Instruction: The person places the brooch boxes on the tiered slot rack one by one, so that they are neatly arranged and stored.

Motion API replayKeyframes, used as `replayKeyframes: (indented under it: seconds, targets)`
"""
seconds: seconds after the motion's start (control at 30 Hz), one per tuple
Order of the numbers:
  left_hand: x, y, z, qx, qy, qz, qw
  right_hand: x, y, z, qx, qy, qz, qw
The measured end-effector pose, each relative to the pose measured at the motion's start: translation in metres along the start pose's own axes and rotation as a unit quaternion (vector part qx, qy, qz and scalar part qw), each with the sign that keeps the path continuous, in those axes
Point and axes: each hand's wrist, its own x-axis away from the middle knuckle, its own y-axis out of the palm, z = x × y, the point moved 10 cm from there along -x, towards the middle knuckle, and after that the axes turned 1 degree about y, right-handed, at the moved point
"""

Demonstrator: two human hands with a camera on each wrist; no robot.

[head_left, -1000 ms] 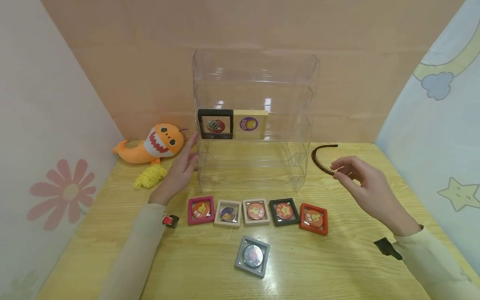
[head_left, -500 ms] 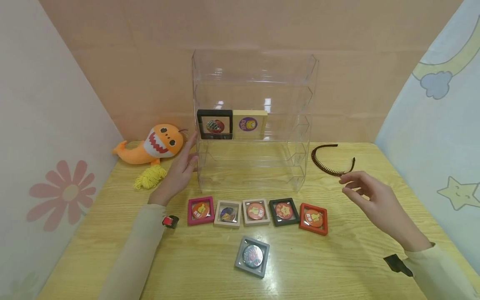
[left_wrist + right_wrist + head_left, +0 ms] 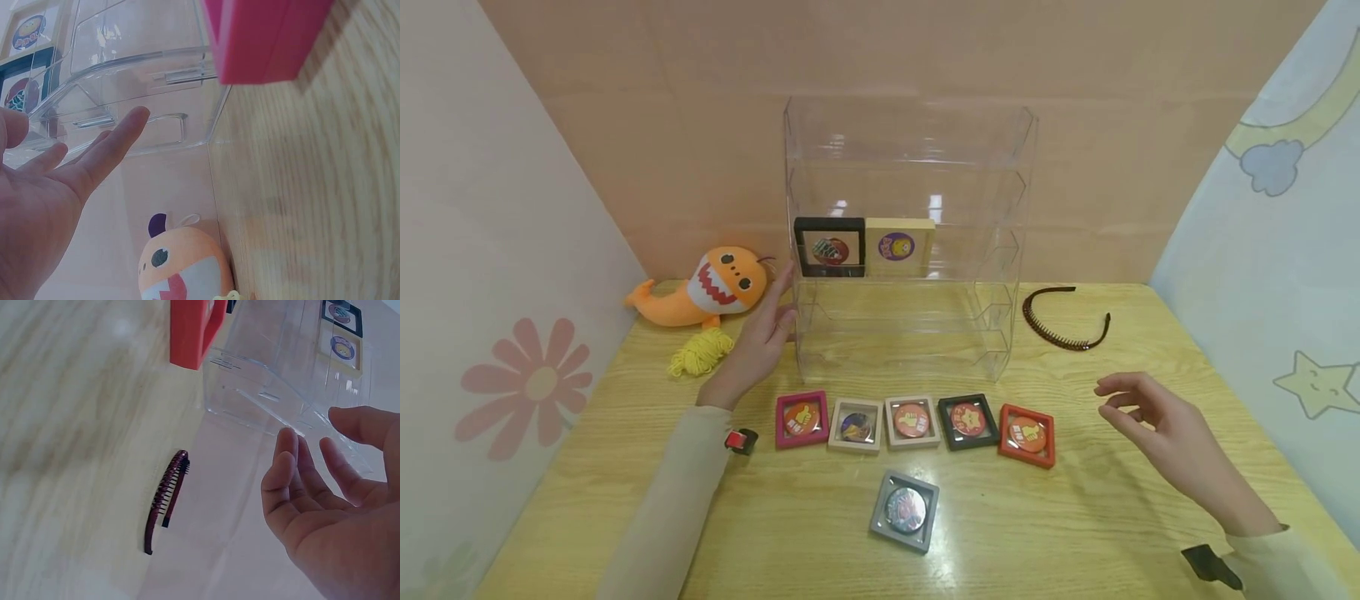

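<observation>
My left hand (image 3: 757,342) rests with extended fingers against the left side of a clear tiered display rack (image 3: 910,321). On one of its middle tiers stand a black-framed badge case (image 3: 830,247) and, right beside it, a cream one (image 3: 900,247). Over the right part of the table hovers my right hand (image 3: 1161,433), fingers loosely bent and nothing between them. A dark toothed headband (image 3: 1060,340) lies on the table beyond its fingertips. The right wrist view shows this headband (image 3: 164,500) below and left of the loosely curled fingers.
In front of the rack lies a row of framed badges: magenta (image 3: 802,420), two pale ones, dark green (image 3: 968,422) and red (image 3: 1027,436). A grey one (image 3: 905,512) lies nearer me. An orange plush shark (image 3: 707,287) and yellow yarn (image 3: 702,353) sit at the left.
My right hand has moved away from the headband, toward me and to the right, leaving the headband on the table. My left hand stays at the rack.
</observation>
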Motion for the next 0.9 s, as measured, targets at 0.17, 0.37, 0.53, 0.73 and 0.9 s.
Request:
replayKeyframes:
  seconds: [0.17,0.37,0.53,0.73,0.9]
  targets:
    - [0.001,-0.002,-0.001,0.004,-0.007,0.001,1.0000,0.007,0.005,0.006,-0.008,0.011,-0.009,0.9999]
    - [0.000,-0.003,0.000,0.002,-0.009,0.001,1.0000,0.012,0.009,0.014,-0.007,0.019,-0.016,0.9997]
    - [0.000,-0.004,0.000,-0.008,-0.008,0.005,0.9999,0.017,0.012,0.023,-0.003,0.036,-0.027,0.9990]
    - [0.001,-0.004,0.000,-0.006,-0.003,0.007,1.0000,0.022,0.021,0.030,-0.006,0.044,-0.051,0.9977]
    - [0.000,-0.001,0.001,0.000,-0.005,0.001,1.0000,0.025,0.033,0.036,-0.008,0.049,-0.096,0.9941]
